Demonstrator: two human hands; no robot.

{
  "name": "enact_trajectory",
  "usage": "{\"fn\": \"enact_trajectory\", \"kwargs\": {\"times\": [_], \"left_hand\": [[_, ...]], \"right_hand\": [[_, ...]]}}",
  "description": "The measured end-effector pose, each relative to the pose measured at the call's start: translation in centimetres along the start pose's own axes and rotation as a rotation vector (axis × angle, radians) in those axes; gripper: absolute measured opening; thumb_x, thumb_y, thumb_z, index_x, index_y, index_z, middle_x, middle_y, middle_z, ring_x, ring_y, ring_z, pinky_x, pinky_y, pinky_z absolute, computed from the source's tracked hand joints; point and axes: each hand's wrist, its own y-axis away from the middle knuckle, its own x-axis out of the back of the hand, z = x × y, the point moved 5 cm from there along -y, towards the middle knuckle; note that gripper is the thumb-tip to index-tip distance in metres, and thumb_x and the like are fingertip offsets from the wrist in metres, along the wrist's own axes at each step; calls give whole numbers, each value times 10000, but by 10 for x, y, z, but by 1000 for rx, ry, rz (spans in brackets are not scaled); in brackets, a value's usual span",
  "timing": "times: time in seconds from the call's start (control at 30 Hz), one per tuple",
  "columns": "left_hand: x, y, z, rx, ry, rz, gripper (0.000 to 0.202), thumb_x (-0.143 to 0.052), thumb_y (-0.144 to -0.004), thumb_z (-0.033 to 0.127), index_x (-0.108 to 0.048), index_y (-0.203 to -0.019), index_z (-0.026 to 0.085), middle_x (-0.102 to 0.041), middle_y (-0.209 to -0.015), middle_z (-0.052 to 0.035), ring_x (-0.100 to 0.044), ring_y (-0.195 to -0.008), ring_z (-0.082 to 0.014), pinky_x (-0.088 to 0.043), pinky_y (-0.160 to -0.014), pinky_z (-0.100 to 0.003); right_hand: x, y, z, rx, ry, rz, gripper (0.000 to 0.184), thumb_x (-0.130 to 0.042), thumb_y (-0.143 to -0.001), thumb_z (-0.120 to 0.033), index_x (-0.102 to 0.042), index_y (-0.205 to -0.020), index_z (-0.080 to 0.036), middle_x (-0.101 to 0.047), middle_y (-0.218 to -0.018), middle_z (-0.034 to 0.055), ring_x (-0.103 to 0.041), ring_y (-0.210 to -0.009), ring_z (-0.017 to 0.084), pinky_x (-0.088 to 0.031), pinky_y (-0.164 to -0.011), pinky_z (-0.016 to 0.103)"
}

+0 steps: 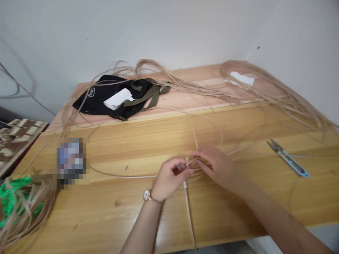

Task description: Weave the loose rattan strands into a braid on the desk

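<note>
Left of the crossed cane strands [189, 162], a green-netted cane bundle [18, 208] and a pixelated object [71, 163], too blurred to name, are laid on the tabletop [119, 208], and a black bag [113, 97] is placed farther beyond the strands. At the strands themselves, a closed grip is shown by both hands: the left hand [169, 178], with a wristwatch [146, 194] worn on its wrist, and the right hand [215, 167] are pinched onto the crossing, just above the tabletop. Right of the strands, blue-handled snips [288, 158] are lying untouched.
</note>
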Motion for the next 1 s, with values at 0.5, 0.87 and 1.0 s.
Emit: {"fn": "enact_trajectory", "kwargs": {"times": [0.5, 0.87, 1.0], "left_hand": [[1, -2, -3, 5, -30, -33, 168, -625, -666, 220, -579, -799, 128, -535, -644, 7, -464, -572, -83, -371, -530, -199], [0, -3, -8, 56, 107, -9, 355, -645, -649, 223, -547, -973, 115, -564, -723, -19, -516, -640, -101, -421, -603, -232], [1, -4, -7, 25, 115, 2, 464, -646, -646, 185, -505, -1085, 135, -526, -685, 7, -497, -613, -87, -412, -577, -214]], "right_hand": [[3, 10, -6, 5, -149, 28, 95, -422, -834, -197, -512, -840, -167, -576, -848, 39, -503, -809, 143, -384, -730, 285], [-2, 10, -14, -8, -97, 6, 131, -399, -846, -193, -525, -815, -173, -559, -943, 59, -487, -907, 174, -376, -786, 338], [2, 10, -18, 8, -67, 35, 159, -392, -848, -206, -546, -820, -179, -521, -1032, 74, -462, -962, 187, -366, -809, 366]]}}
